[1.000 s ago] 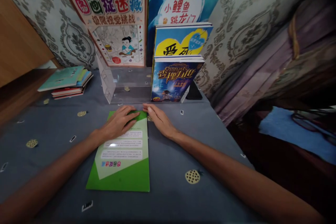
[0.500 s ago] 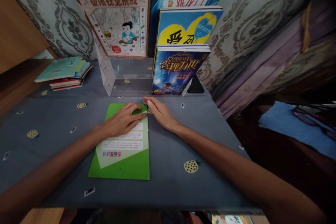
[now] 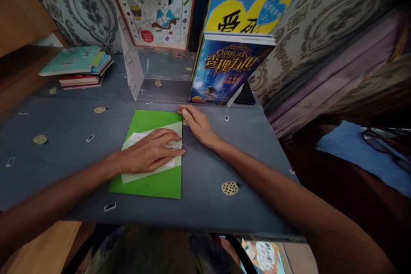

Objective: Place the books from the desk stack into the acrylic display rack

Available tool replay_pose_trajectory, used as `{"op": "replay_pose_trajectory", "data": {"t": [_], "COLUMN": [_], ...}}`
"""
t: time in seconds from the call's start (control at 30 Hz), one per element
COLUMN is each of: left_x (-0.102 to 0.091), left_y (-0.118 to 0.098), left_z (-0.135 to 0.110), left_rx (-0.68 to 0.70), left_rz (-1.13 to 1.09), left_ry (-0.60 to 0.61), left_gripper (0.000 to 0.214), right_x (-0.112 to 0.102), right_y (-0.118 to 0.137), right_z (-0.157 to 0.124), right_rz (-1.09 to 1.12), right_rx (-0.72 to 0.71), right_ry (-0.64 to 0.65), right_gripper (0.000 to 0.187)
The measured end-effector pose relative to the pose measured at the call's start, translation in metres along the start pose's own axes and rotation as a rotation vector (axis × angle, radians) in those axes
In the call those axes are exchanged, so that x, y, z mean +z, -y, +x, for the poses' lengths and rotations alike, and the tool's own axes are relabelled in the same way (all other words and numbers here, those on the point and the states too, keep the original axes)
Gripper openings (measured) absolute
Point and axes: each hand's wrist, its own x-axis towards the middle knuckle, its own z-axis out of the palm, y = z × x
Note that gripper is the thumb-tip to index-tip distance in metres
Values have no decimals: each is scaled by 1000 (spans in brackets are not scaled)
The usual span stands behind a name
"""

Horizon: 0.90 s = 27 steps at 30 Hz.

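A thin green book (image 3: 160,186) lies flat on the cloth-covered table, with a pale slanted panel and text boxes on its face. My left hand (image 3: 152,150) rests flat across the middle of it, fingers stretched toward its right edge and covering much of the text. At the book's upper right corner is my right hand (image 3: 197,124), set on its side with the fingers extended and the tips touching or very near the edge. Neither hand grips anything.
Behind the book stands a clear acrylic rack (image 3: 160,90) holding a blue Charlie IX book (image 3: 224,70), a yellow-and-blue book (image 3: 247,6) and a picture book (image 3: 157,8). A book stack (image 3: 80,68) lies at back left. A dark phone-like slab (image 3: 245,94) sits behind the rack's right side.
My left hand has slid down the green book toward me, from its upper part to its middle. My right hand stays by the upper right corner. The view has tilted downward.
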Motion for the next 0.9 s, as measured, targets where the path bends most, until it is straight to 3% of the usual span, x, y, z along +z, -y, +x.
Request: {"op": "replay_pose_trajectory", "data": {"t": [0.33, 0.63, 0.8, 0.9], "left_x": [0, -3, -5, -5], "left_y": [-33, -55, -51, -29], "left_z": [-19, -27, -26, -30], "left_rx": [-9, 0, 19, -36], "left_rz": [-96, -106, -146, -81], "left_ry": [31, 81, 54, 4], "left_gripper": [34, 32, 33, 34], "right_x": [3, 2, 2, 2], "right_y": [-3, -3, -2, -2], "right_z": [1, 0, -2, -2], "right_rz": [-14, -37, -96, -107], "right_rx": [-30, -30, -45, -46], "right_ry": [-10, -4, 1, 13], "right_gripper": [58, 51, 42, 37]}}
